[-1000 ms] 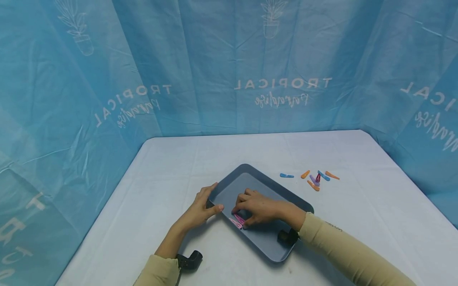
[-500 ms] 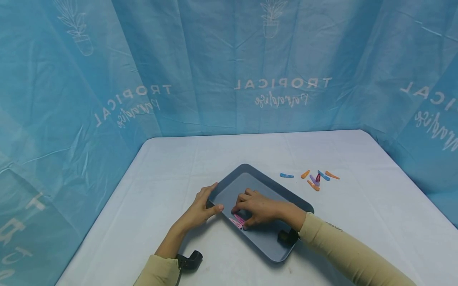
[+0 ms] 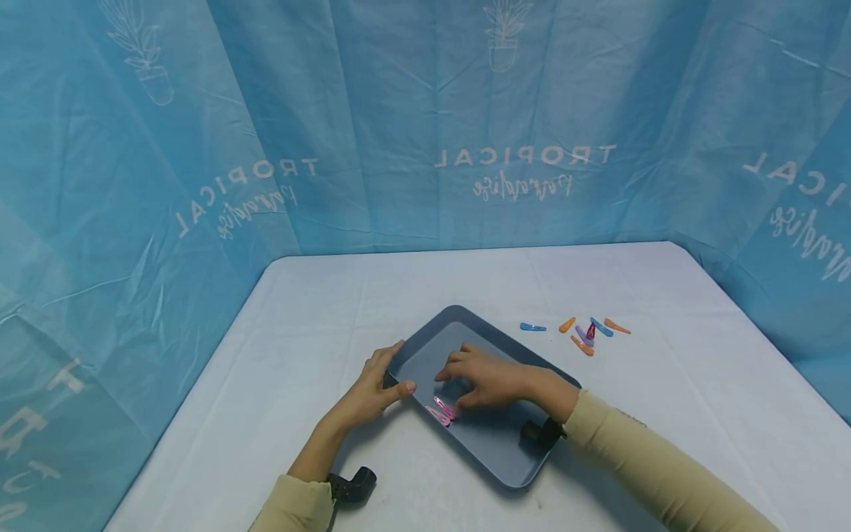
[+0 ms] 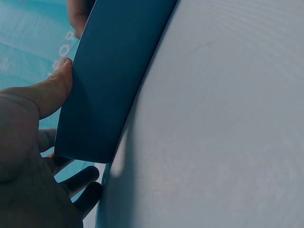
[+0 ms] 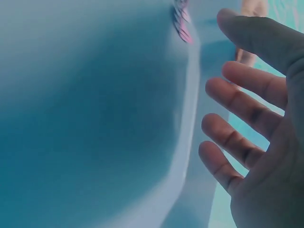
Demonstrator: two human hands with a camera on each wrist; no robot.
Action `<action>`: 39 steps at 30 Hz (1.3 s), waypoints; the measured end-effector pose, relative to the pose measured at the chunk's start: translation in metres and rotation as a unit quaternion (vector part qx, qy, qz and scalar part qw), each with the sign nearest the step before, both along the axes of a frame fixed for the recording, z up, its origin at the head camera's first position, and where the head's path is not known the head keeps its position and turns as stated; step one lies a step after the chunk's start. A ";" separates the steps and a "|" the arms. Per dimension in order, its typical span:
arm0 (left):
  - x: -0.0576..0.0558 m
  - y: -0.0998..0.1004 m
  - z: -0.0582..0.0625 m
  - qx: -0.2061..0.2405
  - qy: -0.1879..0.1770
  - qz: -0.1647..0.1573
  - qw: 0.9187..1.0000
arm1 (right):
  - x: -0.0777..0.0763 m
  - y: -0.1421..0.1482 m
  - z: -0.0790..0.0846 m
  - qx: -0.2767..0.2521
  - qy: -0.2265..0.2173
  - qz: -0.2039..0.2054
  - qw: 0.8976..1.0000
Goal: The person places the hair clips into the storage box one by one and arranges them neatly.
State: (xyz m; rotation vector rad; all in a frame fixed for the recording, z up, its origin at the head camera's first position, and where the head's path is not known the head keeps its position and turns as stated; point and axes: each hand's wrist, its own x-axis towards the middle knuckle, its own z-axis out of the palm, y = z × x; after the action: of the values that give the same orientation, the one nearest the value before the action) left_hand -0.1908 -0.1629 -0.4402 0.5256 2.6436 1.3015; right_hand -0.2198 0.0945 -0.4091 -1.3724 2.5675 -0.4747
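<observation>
A grey rectangular tray (image 3: pixel 485 436) lies at an angle on the table. My left hand (image 3: pixel 370 393) holds its left corner, thumb at the rim and fingers around the outer side; the left wrist view shows the thumb (image 4: pixel 61 80) against the tray wall (image 4: pixel 111 80). Inside, pink snap hair clips (image 3: pixel 439 415) lie side by side near the front-left rim. Over the tray, just right of them, is my right hand (image 3: pixel 492 380), fingers spread and holding nothing. In the right wrist view the fingers (image 5: pixel 237 102) are apart, with the pink clips (image 5: pixel 181 23) beyond.
Several more snap hair clips lie on the white table (image 3: pixel 319 310) behind and right of the tray: a lone blue clip (image 3: pixel 532 326) and a loose group with orange (image 3: pixel 582 346), purple and dark red clips. A blue printed curtain (image 3: pixel 399 111) surrounds the table.
My right hand has let go of the pink hair clips, its fingers opening and lifting slightly back and to the right. The left hand and tray have stayed put.
</observation>
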 end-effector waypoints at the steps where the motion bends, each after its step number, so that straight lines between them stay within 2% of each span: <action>1: 0.000 0.000 0.000 0.000 -0.001 0.000 1.000 | -0.001 0.002 0.002 -0.001 0.003 -0.004 1.000; 13: 0.001 0.001 0.002 -0.001 0.003 0.001 1.000 | -0.010 0.026 0.020 -0.038 0.026 -0.065 0.997; 23: 0.002 0.000 0.002 -0.003 0.005 0.001 1.000 | -0.018 0.057 0.033 -0.083 0.054 -0.126 0.987; 30: 0.001 0.000 0.001 -0.008 0.007 0.002 1.000 | -0.021 0.077 0.035 -0.098 0.078 -0.169 0.978; 39: 0.001 0.000 0.000 -0.011 0.004 0.005 1.000 | -0.024 0.106 0.032 -0.117 0.084 -0.213 0.966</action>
State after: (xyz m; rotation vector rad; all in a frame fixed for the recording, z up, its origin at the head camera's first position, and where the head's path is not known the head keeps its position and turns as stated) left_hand -0.1897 -0.1633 -0.4399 0.5178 2.6675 1.2743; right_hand -0.2437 0.2006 -0.3768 -0.9454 3.0405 -0.7816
